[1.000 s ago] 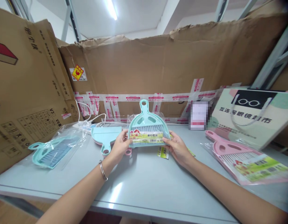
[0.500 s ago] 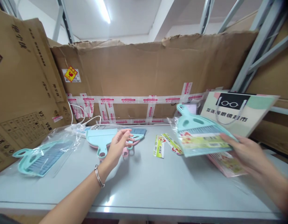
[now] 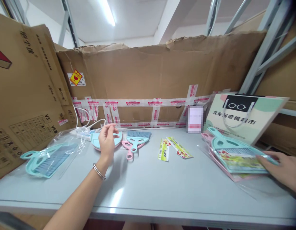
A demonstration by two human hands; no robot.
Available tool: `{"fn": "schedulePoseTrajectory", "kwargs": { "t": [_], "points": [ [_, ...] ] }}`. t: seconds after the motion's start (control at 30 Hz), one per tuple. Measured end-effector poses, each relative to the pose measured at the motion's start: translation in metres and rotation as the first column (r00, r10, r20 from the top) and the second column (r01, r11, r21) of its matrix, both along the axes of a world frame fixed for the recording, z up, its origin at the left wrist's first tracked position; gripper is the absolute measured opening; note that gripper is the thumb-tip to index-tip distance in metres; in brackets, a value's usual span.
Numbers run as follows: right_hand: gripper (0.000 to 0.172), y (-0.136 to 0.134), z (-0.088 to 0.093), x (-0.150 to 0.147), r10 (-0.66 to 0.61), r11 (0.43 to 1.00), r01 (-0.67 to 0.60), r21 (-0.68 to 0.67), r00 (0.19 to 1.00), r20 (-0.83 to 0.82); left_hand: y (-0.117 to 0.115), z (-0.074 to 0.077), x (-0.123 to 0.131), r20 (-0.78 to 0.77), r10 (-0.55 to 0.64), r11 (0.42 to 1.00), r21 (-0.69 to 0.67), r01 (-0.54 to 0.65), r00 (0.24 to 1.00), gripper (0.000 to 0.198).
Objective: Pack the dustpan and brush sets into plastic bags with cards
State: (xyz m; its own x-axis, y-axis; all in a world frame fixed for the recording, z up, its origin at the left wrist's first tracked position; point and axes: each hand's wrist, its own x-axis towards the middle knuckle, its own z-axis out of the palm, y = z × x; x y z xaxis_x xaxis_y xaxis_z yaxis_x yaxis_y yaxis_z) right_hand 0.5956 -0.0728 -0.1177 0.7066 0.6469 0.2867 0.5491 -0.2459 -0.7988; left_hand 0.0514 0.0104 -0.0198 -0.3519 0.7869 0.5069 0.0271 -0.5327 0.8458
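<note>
In my right hand [image 3: 283, 171], at the right of the table, is the edge of a packaged teal dustpan-and-brush set [image 3: 239, 153] with a printed card. It lies over a pink packaged set [image 3: 230, 174], whose rim shows beneath. My left hand [image 3: 106, 140], loosely curled and holding nothing, hovers in front of a teal dustpan [image 3: 117, 140] and partly hides it. A pink dustpan edge shows below that one. Just right of them, a teal brush [image 3: 137, 138] with blue bristles overlaps a pink brush [image 3: 129, 151].
Two printed cards [image 3: 164, 150] lie mid-table. Another teal set [image 3: 48, 159] in clear plastic is at the left, near a power strip and white cables [image 3: 84, 119]. A paper bag [image 3: 246, 118] and a blurred upright rectangle [image 3: 195, 119] stand behind. Cardboard boxes [image 3: 138, 70] wall the back.
My right hand has moved the teal packaged set right and down onto the pink one. My left hand has shifted left, from near the brushes to in front of the teal dustpan.
</note>
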Motion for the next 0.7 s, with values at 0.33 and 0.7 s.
{"fn": "schedulePoseTrajectory", "kwargs": {
  "t": [0.33,0.7],
  "points": [
    [0.032,0.018,-0.002,-0.026,-0.012,0.983,0.141,-0.118,0.689,0.725,0.020,-0.024,-0.011,-0.994,-0.100,0.953,-0.111,-0.283,0.051,0.032],
    [0.025,0.040,0.030,-0.079,-0.149,0.971,-0.037,0.237,0.682,0.716,0.015,-0.017,-0.016,-0.986,-0.117,0.860,-0.041,-0.509,-0.119,0.029]
  ]
}}
